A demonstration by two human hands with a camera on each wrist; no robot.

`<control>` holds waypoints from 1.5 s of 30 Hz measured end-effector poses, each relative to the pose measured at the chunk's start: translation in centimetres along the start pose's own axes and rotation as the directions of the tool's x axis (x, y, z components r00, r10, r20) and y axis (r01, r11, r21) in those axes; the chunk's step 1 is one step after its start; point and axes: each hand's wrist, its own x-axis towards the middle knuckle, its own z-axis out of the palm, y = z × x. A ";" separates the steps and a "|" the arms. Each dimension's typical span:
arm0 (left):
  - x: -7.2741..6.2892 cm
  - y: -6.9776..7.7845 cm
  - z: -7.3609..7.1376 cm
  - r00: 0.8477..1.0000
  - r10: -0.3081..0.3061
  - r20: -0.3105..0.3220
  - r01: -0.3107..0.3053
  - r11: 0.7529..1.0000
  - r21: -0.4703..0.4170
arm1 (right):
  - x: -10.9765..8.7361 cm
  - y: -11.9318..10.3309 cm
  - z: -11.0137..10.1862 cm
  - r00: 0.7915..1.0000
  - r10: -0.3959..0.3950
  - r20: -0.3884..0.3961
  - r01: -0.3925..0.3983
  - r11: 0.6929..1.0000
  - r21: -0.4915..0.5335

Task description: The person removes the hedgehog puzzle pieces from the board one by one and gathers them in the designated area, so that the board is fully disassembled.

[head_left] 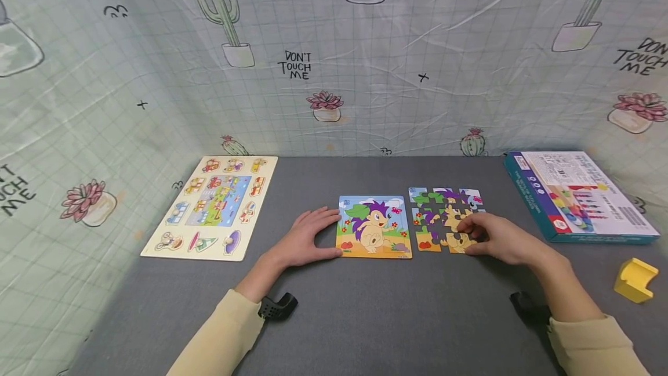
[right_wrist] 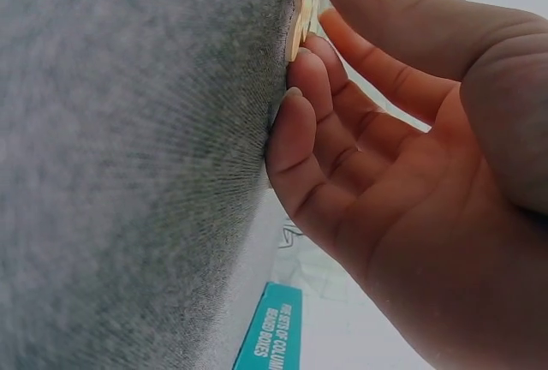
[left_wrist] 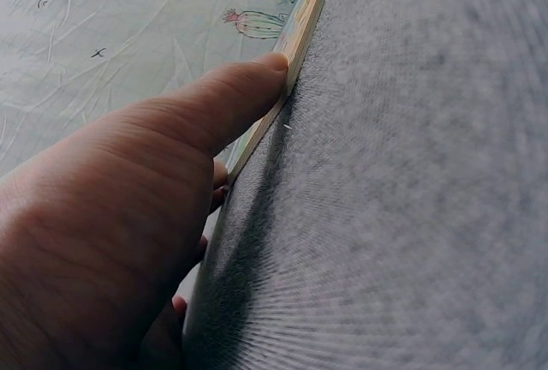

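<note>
In the head view, an assembled hedgehog jigsaw puzzle (head_left: pixel 373 231) lies flat at mid-table. My left hand (head_left: pixel 309 239) is at its left side, fingers extended and touching the edge, with the thumb at the near left corner. The left wrist view shows that thumb against the puzzle's wooden edge (left_wrist: pixel 310 27). Just right of it lies a second hedgehog puzzle in separated pieces (head_left: pixel 429 241), laid out in rows with gaps. My right hand (head_left: pixel 498 238) is at its near right corner, fingers curled, thumb and index finger pinching a puzzle piece (head_left: pixel 457 242) low over the table.
A cream picture board (head_left: pixel 235 251) with vehicles around its border lies at the left. At the right are a teal-sided box (head_left: pixel 600 190) and a yellow block (head_left: pixel 635 280) with a curved cut-out. A patterned curtain (head_left: pixel 365 74) hangs behind the grey table (head_left: pixel 365 318).
</note>
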 end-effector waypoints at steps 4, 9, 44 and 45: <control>0.1 -0.1 0.0 1.000 -0.002 0.002 0.002 1.000 0.000 | 0.0 0.1 -0.1 1.000 0.006 -0.009 -0.006 1.000 0.003; 0.1 -0.2 0.1 1.000 -0.003 -0.003 0.003 1.000 -0.001 | 0.1 -0.1 -0.1 1.000 0.009 -0.027 -0.009 1.000 0.016; 0.0 -0.1 0.2 1.000 0.001 -0.004 -0.001 1.000 -0.022 | 6.0 -6.5 2.2 0.992 -0.116 -0.047 0.123 0.974 0.190; 0.0 -0.1 0.2 1.000 0.001 -0.005 -0.002 1.000 -0.021 | 6.2 -6.7 2.3 0.993 -0.114 -0.038 0.120 0.973 0.199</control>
